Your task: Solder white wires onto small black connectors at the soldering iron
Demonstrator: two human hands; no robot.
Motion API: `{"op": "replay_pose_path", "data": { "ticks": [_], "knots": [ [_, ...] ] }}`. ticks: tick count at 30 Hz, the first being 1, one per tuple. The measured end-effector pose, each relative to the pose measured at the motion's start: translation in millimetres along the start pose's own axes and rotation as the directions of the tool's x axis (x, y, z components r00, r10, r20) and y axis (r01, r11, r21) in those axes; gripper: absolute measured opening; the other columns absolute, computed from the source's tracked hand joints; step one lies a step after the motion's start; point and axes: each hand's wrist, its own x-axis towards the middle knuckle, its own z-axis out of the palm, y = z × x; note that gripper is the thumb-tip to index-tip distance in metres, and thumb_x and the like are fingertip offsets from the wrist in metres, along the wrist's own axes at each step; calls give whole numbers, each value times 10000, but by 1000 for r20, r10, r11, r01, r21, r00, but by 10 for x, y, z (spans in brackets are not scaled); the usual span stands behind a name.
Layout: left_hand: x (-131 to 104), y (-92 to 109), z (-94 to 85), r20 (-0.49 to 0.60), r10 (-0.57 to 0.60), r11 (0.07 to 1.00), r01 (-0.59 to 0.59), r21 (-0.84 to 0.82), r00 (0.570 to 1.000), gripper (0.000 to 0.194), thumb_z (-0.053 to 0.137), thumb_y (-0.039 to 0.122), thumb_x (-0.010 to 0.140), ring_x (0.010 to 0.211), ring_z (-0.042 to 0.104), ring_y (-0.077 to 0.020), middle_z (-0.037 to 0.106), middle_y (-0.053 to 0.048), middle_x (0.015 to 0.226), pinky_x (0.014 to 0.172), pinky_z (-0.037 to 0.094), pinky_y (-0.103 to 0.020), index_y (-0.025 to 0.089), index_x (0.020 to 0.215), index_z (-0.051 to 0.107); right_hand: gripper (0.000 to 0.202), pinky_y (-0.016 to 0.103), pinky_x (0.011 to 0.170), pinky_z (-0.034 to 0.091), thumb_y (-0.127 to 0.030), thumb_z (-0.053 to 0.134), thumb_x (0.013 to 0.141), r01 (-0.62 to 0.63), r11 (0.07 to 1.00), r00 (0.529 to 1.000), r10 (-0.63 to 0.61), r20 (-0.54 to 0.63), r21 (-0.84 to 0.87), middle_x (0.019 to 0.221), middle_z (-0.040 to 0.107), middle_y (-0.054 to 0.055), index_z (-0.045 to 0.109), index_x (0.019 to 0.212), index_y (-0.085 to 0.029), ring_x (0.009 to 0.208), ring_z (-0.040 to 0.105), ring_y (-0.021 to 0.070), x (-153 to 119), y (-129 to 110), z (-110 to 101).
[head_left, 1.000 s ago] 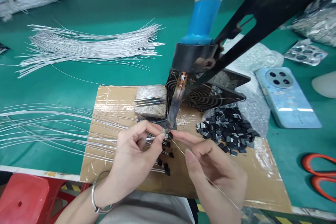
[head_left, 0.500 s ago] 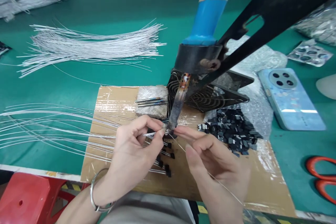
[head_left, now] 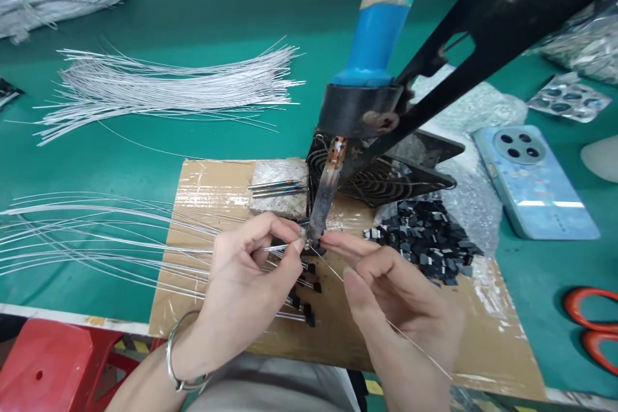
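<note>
At the soldering iron tip point(head_left: 316, 232), fixed in a stand over the cardboard point(head_left: 483, 315), the left hand point(head_left: 244, 290) has its fingers pinched on a white wire's point(head_left: 236, 250) end, and the right hand point(head_left: 396, 296) has its fingers clenched on a thin solder strand point(head_left: 415, 347) fed to the same spot. Just below lie a few wires already bearing black parts point(head_left: 306, 299); a pile of loose black parts point(head_left: 425, 241) to the right and a bundle of bare wires point(head_left: 164, 80) on the table suggest most work remains.
</note>
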Motion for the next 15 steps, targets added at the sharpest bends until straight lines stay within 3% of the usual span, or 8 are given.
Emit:
{"op": "replay_pose_path", "data": {
  "ticks": [11,15],
  "knots": [
    [3,22,-5,-10,12,1000,-12,14,1000,109,649,121,825,682,649,-140,728,-28,785,507,370,-214,158,725,670,207,403,947,541,-154,631,895,47,999,999,-47,16,-18,1158,764,32,573,720,-249,1054,730,257,2,19,-8],
    [-8,18,-3,-15,12,1000,-12,3,1000,111,652,115,824,703,655,-142,728,-27,794,534,394,-214,159,724,671,202,384,949,535,-149,655,873,9,1000,1000,-8,-7,5,1147,768,27,575,713,-242,1056,729,246,3,-13,5]
  ]
}}
